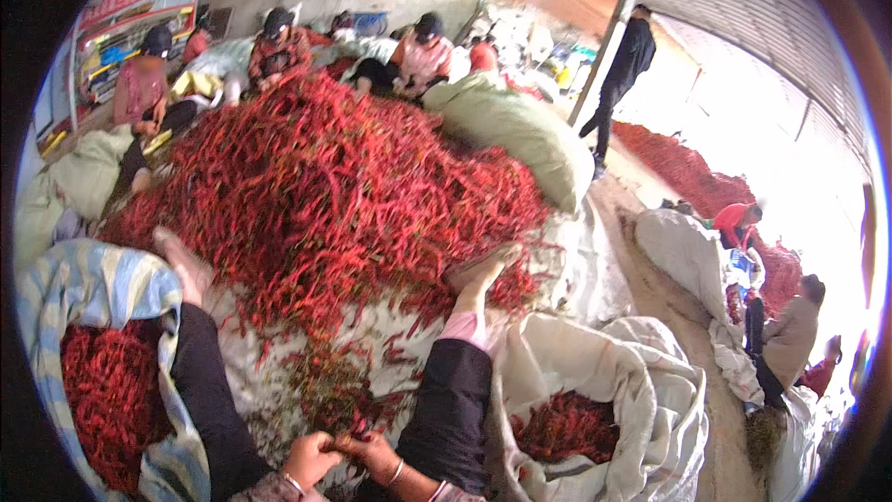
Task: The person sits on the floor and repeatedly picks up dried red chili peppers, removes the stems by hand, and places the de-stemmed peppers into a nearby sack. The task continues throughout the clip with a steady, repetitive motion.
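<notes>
Low in the picture, between my outstretched legs, my two hands meet with bent, closed fingers. My left hand [311,460] pinches close to the fingertips of my right hand [372,455]; whatever lies between them is too small to make out. Just beyond them, loose stems and dark red bits [330,386] lie on a pale sheet [251,367]. A large heap of long red chili peppers [325,186] rises past my feet. Beside my left leg, a blue-and-white striped sack [102,279] holds red chilies [111,400]. At my right, an open white sack [650,390] contains darker red chilies [567,428].
Several people sit around the heap's far side, one of them [279,46] behind its peak. A full pale green sack [511,130] leans on its right. Further right, a person in dark clothes [627,65] is upright by a post [609,37], near another chili pile [688,167].
</notes>
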Motion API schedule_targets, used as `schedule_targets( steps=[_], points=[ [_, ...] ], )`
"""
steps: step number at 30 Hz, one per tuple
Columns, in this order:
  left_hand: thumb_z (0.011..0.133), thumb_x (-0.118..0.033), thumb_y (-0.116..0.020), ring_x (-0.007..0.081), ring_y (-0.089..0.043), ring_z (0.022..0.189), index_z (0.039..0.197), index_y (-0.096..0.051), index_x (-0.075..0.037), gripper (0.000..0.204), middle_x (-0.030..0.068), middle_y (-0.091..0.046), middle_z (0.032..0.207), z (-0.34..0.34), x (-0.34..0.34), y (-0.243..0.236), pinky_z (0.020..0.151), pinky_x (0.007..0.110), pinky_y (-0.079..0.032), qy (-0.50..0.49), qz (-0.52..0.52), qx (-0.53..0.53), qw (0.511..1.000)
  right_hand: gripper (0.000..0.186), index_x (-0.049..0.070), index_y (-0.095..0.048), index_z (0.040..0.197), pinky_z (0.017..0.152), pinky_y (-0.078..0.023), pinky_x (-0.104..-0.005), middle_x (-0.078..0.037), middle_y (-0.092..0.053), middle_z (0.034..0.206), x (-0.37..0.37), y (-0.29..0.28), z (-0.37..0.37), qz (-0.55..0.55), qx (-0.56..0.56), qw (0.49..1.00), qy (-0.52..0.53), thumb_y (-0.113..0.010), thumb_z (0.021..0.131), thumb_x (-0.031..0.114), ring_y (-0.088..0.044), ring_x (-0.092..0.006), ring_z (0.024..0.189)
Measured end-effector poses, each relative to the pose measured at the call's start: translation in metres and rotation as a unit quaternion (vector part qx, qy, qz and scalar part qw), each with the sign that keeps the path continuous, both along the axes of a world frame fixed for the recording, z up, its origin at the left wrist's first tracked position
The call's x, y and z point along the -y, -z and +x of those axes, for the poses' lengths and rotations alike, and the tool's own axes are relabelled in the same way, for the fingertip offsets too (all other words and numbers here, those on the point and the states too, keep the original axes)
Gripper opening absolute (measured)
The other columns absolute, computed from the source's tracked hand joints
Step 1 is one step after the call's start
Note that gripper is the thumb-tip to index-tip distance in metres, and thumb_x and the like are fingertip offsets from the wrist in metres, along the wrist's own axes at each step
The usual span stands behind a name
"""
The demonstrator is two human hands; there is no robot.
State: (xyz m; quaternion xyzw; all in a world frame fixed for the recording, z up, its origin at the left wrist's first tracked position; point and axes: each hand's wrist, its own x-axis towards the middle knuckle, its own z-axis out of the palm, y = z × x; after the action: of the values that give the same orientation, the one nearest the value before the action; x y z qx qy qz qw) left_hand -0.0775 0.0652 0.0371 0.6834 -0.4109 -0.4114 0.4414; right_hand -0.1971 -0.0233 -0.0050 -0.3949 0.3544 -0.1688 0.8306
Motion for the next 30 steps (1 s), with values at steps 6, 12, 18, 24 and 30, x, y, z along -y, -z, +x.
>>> schedule_targets(
  steps=[6, 12, 18, 24, 30],
  points=[
    [0.070, -0.010, -0.059, 0.0122, -0.052, 0.052, 0.070, -0.057, -0.002, 0.008, 0.0067, -0.056, 0.057, 0.041, 0.014, 0.023, 0.050, 0.028, -0.040, -0.099, 0.028, 0.097, 0.990, 0.013, 0.007, -0.058, 0.080, 0.056, -0.042, -0.0274, -0.002, -0.058, 0.072, 0.019, -0.013, -0.031, 0.128, 0.019, 0.987, 0.093, -0.054, 0.073, 0.017, -0.052, -0.0147, 0.061],
    [0.068, -0.013, -0.060, 0.0274, -0.057, 0.062, 0.076, -0.057, -0.005, 0.012, 0.0120, -0.057, 0.067, 0.067, 0.043, 0.026, 0.055, 0.036, -0.043, -0.080, -0.006, 0.306, 0.949, 0.011, 0.004, -0.059, 0.080, 0.053, -0.042, -0.0238, -0.002, -0.057, 0.068, 0.014, -0.021, -0.017, 0.177, 0.062, 0.977, 0.098, -0.054, 0.072, 0.008, -0.053, -0.0135, 0.058],
    [0.067, -0.017, -0.060, 0.0331, -0.053, 0.069, 0.079, -0.056, -0.003, 0.019, 0.0141, -0.053, 0.074, 0.079, 0.064, 0.068, 0.060, 0.042, -0.041, 0.014, 0.090, 0.492, 0.866, 0.005, 0.006, -0.052, 0.075, 0.045, -0.036, -0.0236, -0.002, -0.052, 0.066, 0.016, -0.018, -0.010, 0.129, 0.055, 0.984, 0.112, -0.052, 0.071, 0.009, -0.046, -0.0125, 0.053],
    [0.067, -0.015, -0.060, 0.0252, -0.057, 0.059, 0.068, -0.062, -0.003, 0.012, 0.0111, -0.058, 0.064, 0.088, 0.047, 0.059, 0.057, 0.036, -0.045, -0.078, 0.034, 0.245, 0.966, 0.012, 0.003, -0.056, 0.078, 0.056, -0.043, -0.0257, -0.002, -0.056, 0.068, 0.021, -0.012, -0.011, 0.150, 0.067, 0.979, 0.116, -0.056, 0.067, 0.001, -0.053, -0.0143, 0.059],
    [0.079, -0.005, -0.054, 0.0064, -0.044, 0.045, 0.083, -0.056, 0.001, 0.007, 0.0027, -0.055, 0.065, 0.083, 0.019, 0.004, 0.038, 0.019, -0.032, -0.135, 0.055, -0.293, 0.945, 0.012, 0.004, -0.055, 0.079, 0.052, -0.041, -0.0246, -0.002, -0.055, 0.069, 0.019, -0.022, -0.009, 0.106, 0.057, 0.987, 0.106, -0.055, 0.068, 0.001, -0.050, -0.0140, 0.057]
  ],
)
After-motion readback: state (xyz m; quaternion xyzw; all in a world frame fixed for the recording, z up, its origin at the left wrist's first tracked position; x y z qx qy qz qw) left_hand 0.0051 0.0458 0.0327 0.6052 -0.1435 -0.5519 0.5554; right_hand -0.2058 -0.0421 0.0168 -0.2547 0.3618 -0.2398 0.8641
